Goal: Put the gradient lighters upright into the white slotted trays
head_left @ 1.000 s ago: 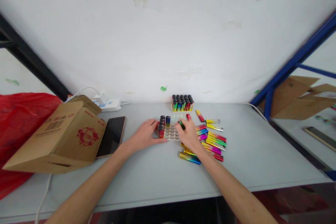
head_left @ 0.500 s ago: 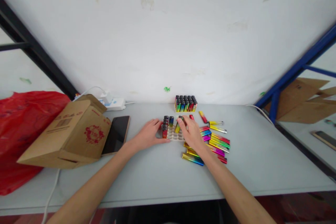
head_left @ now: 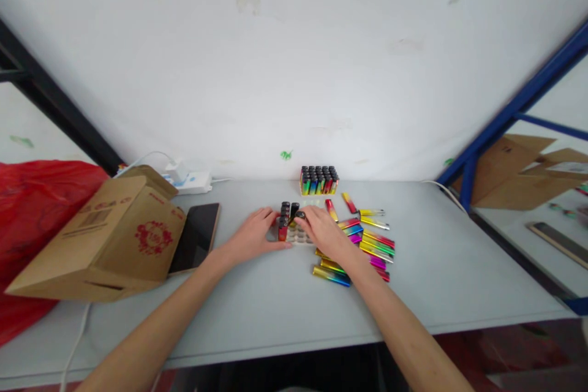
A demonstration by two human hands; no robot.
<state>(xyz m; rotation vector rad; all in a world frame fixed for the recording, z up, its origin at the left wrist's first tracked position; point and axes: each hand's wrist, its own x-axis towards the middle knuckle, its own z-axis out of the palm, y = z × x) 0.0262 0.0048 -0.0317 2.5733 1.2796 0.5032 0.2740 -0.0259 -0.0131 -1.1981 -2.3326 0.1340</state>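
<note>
- Pinches a lighter over the part-filled tray with the right hand.
- Curves left hand, half open, round its left end.
- On grey table, near white wall — second tray, packed with lighters.

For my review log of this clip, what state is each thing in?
Left hand: thumb and fingers spread around the tray's end
Right hand: closed on a black-topped lighter
White tray: partly filled
Back rack of lighters: lighters upright, tightly packed
Loose lighters: lying flat
Phone or tablet: lying flat, screen dark
Near cardboard box: tipped over
Power strip: plug inserted
</note>
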